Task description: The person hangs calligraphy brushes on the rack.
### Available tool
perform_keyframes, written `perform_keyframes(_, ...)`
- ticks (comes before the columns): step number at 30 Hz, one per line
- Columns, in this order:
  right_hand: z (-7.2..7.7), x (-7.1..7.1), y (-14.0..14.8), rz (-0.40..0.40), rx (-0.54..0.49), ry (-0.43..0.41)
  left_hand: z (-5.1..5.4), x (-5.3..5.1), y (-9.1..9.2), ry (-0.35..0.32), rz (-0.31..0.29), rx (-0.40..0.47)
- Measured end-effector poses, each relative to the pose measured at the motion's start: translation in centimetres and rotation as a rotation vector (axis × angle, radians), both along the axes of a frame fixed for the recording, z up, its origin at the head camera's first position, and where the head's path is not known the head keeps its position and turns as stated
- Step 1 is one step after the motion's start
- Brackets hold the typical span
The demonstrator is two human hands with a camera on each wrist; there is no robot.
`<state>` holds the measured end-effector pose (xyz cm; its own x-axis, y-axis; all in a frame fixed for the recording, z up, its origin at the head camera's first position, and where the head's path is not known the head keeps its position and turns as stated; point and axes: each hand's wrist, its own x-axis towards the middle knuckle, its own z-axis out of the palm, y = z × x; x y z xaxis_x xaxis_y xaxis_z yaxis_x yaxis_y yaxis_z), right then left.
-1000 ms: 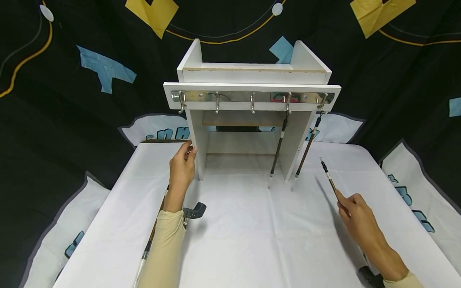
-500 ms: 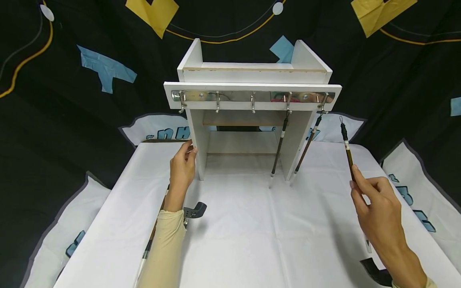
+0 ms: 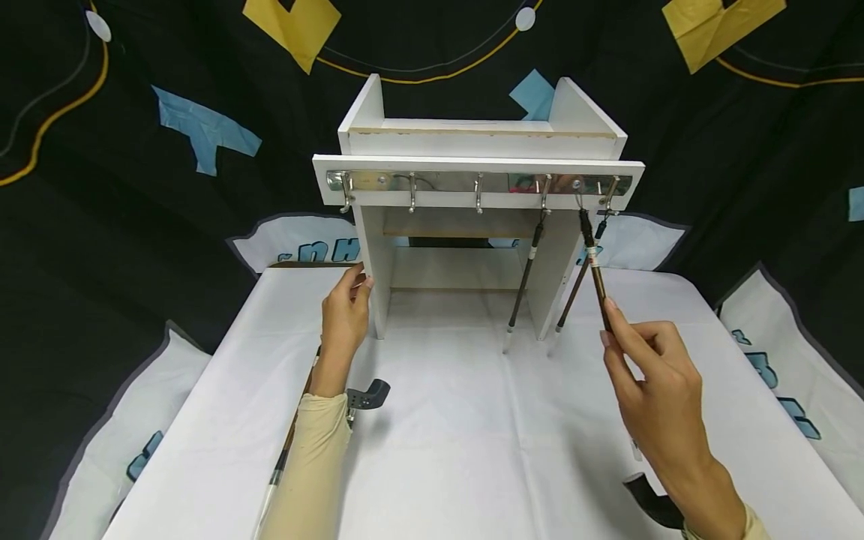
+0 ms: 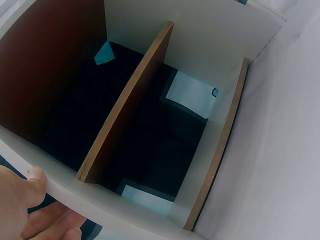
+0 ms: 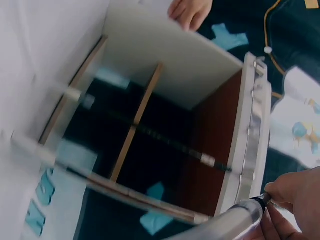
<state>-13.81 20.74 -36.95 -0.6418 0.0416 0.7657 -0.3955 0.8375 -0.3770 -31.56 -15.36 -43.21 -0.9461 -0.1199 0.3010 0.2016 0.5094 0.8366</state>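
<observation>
My right hand (image 3: pixel 658 397) pinches a calligraphy brush (image 3: pixel 598 281) by its dark handle, upright with its cord loop at the top. The loop is in front of the hook rail (image 3: pixel 445 182), just left of the rightmost hook; whether they touch, I cannot tell. In the right wrist view, a clear cap (image 5: pixel 225 225) covers the brush's lower end. Two capped brushes hang at the right: one (image 3: pixel 523 281) from the fourth hook, another (image 3: pixel 574 289) from the last. My left hand (image 3: pixel 344 315) holds the left side panel (image 4: pixel 100 202) of the white shelf, thumb at its front edge, fingers outside.
Three bare hooks, one of them the middle hook (image 3: pixel 478 193), are on the rail's left part. Another brush (image 3: pixel 286 442) lies on the white tablecloth (image 3: pixel 445 450), partly under the left forearm. A black curtain (image 3: pixel 101 247) hangs behind the table.
My right hand has raised the brush from low over the table at the right, then brought it left to the rail's right end. The left hand keeps its place on the panel.
</observation>
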Motion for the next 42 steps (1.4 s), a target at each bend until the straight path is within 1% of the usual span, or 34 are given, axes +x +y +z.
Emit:
perform_keyframes(4,-0.7,-0.9,-1.6,0.082,-0.006,0.053,0.0,0.0,0.0,0.003,-0.004,0.0)
perform_keyframes(6,-1.0,-1.4,-2.3,0.109,-0.013,0.067,0.1,0.0,0.0,0.005,-0.004,0.002)
perform_keyframes(10,-1.4,-2.2,-3.3,0.144,-0.027,0.065,0.1,0.1,0.0,0.007,0.001,0.002)
perform_keyframes(11,-1.4,-2.3,-3.5,0.149,-0.024,0.052,0.1,0.1,-0.1,0.006,0.001,0.002)
perform_keyframes(17,-1.4,-2.7,-4.4,0.186,0.012,0.024,0.0,-0.1,-0.1,0.013,-0.003,-0.003)
perform_keyframes(20,-1.5,-2.9,-4.9,0.211,0.013,0.018,0.1,-0.1,-0.1,0.017,-0.004,-0.004)
perform_keyframes(29,-1.5,-3.2,-5.6,0.247,0.02,0.014,0.1,0.0,-0.1,0.012,-0.002,-0.006)
perform_keyframes(35,-1.6,-3.4,-5.6,0.248,0.028,0.012,0.1,-0.1,-0.1,0.011,0.009,-0.009)
perform_keyframes(42,-1.7,-3.7,-5.7,0.245,0.034,0.011,0.2,0.0,0.0,0.005,-0.002,-0.002)
